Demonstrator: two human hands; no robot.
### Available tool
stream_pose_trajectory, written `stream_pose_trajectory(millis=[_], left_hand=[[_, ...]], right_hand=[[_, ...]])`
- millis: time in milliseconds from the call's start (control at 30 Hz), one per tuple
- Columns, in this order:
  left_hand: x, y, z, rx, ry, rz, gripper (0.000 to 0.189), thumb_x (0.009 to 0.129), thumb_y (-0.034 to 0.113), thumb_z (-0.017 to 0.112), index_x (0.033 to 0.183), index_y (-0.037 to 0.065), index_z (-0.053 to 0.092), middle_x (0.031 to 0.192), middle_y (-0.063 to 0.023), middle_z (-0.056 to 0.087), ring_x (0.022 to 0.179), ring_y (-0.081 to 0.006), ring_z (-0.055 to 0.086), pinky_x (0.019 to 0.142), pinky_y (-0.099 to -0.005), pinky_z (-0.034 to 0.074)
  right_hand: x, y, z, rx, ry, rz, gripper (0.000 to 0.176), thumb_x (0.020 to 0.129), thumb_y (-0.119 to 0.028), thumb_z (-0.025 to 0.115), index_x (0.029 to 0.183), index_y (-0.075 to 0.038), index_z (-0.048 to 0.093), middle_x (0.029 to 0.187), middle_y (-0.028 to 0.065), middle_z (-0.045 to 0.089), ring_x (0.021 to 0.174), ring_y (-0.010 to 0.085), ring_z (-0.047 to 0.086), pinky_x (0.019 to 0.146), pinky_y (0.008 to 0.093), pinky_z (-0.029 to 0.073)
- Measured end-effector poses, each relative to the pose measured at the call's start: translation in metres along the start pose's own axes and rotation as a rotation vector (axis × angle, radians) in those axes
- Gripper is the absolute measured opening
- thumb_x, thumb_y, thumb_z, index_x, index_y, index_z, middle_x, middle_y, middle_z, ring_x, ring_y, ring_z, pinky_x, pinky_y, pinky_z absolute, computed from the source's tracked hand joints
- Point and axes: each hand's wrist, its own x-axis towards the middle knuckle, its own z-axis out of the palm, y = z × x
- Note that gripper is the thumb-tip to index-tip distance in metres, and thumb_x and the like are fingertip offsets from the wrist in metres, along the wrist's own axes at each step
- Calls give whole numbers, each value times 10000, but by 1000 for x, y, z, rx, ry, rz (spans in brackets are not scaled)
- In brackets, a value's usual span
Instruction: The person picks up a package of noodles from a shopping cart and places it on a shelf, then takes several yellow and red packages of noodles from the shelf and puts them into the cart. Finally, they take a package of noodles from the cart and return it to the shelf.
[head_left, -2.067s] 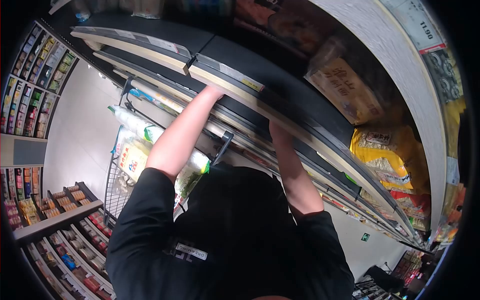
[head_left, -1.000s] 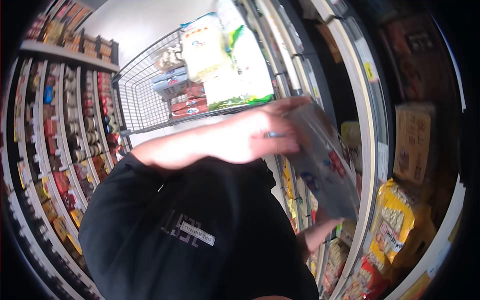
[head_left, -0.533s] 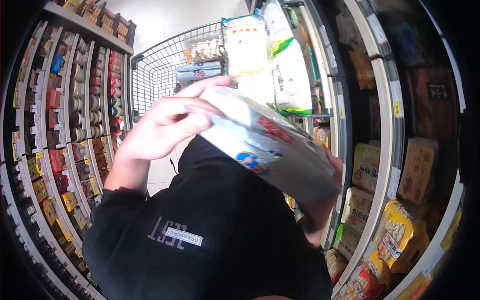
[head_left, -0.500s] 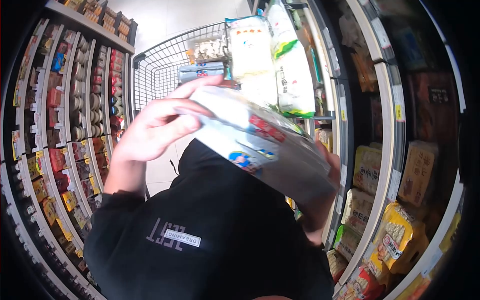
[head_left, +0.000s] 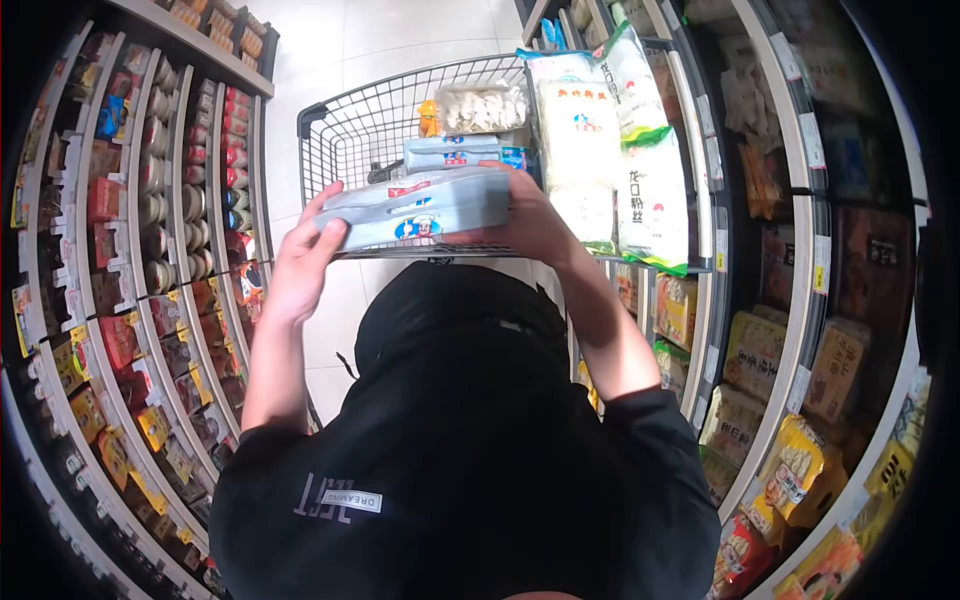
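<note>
Holding one pale-blue food packet (head_left: 415,208) flat above the shopping cart (head_left: 340,130) rim, left hand (head_left: 300,262) clamped on one end, right hand (head_left: 532,215) on the other. Inside: two tall noodle bags (head_left: 580,130), one matching packet (head_left: 452,153).

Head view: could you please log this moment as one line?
left hand: grips pale packet | right hand: grips its other end | pale packet: level, over shopping cart

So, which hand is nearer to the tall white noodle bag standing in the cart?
The right hand. It grips one end of the package, just beside the noodle bag. The left hand holds the opposite end, farther from the bag.
</note>
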Motion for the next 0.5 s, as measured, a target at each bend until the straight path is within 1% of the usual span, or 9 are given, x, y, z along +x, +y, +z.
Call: stream_pose_trajectory(millis=[67,167,200,300,400,500], left_hand=[[18,-32,-9,51,28,-5,354,1067,264,604,1231,-30,711,1641,-138,345,1449,-269,432,1167,-388,375],[44,-93,-23,87,49,-17,347,1067,273,604,1240,-8,712,1641,-138,344,1451,-258,424,1167,-386,369],[53,-111,-26,78,35,-30,346,1067,278,605,1244,0,714,1641,-139,344,1459,-258,414,1168,-385,365],[78,-156,-35,57,-3,-83,341,1067,289,606,1251,23,717,1644,-140,341,1480,-259,384,1173,-383,354],[101,-192,-33,52,-19,-135,331,1066,292,608,1236,34,727,1653,-138,332,1501,-266,350,1179,-382,338],[115,-213,-27,102,-29,-173,325,1060,295,616,1219,38,737,1652,-140,335,1505,-269,346,1183,-380,329]], right_hand=[[17,49,19,138,-61,120,730,760,41,784,1432,-19,506,1235,109,673,1107,178,662,932,329,550],[30,83,42,374,58,350,750,769,-9,812,1453,-31,507,1241,62,689,1108,141,669,945,332,545],[33,104,49,327,73,367,757,772,-5,779,1469,-23,487,1222,91,695,1111,140,671,927,331,547],[36,120,59,10,96,519,760,772,-28,777,1471,-9,479,1220,138,700,1119,203,687,939,345,544],[43,126,66,-97,116,647,777,769,-115,797,1468,-1,476,1206,183,705,1132,281,689,939,373,542],[39,145,73,-182,175,699,790,767,-216,816,1453,0,488,1201,217,707,1139,336,687,947,408,539]])
